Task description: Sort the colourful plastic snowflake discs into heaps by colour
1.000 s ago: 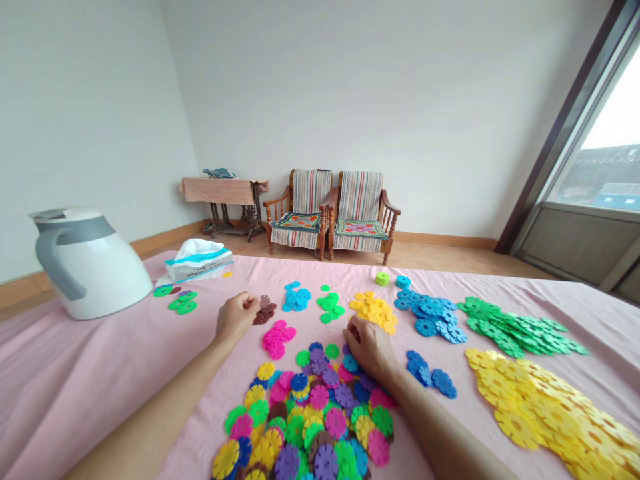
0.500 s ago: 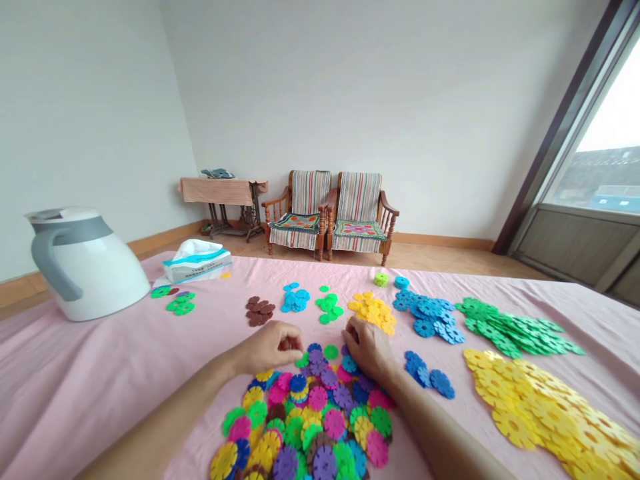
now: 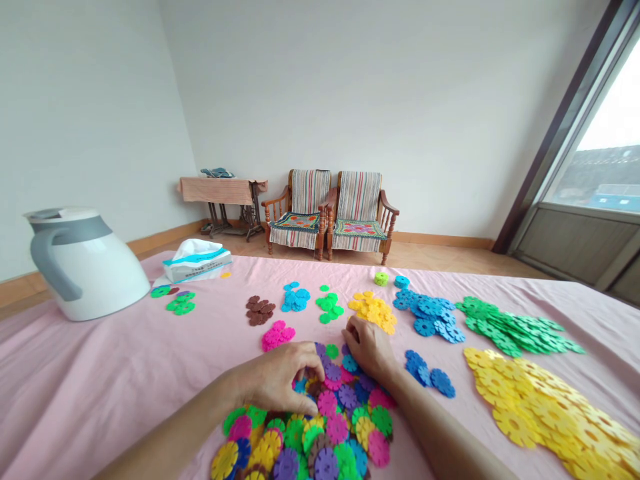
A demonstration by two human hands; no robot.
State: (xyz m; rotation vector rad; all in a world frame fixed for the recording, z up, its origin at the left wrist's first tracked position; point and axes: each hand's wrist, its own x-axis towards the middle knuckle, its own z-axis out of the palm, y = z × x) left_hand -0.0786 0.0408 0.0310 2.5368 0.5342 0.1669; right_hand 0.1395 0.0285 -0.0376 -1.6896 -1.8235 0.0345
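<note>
A mixed pile of coloured snowflake discs point(image 3: 320, 433) lies on the pink cloth in front of me. My left hand point(image 3: 277, 383) rests palm down on the pile's near top, fingers curled over some discs; what they pinch is hidden. My right hand point(image 3: 367, 350) sits at the pile's far right edge, fingers bent down onto the discs. Sorted groups lie beyond: brown discs point(image 3: 259, 311), pink discs point(image 3: 277, 335), light blue discs point(image 3: 295, 297), small green discs point(image 3: 330, 307), small yellow discs point(image 3: 375, 310).
A white kettle point(image 3: 83, 263) stands at the left and a tissue box point(image 3: 197, 261) behind it. Large heaps of blue discs point(image 3: 430, 313), green discs point(image 3: 515, 327) and yellow discs point(image 3: 545, 407) fill the right side. Two wooden chairs point(image 3: 330, 217) stand by the far wall.
My left hand has drawn back from the brown discs to the mixed pile and now lies on it. My right hand has barely moved.
</note>
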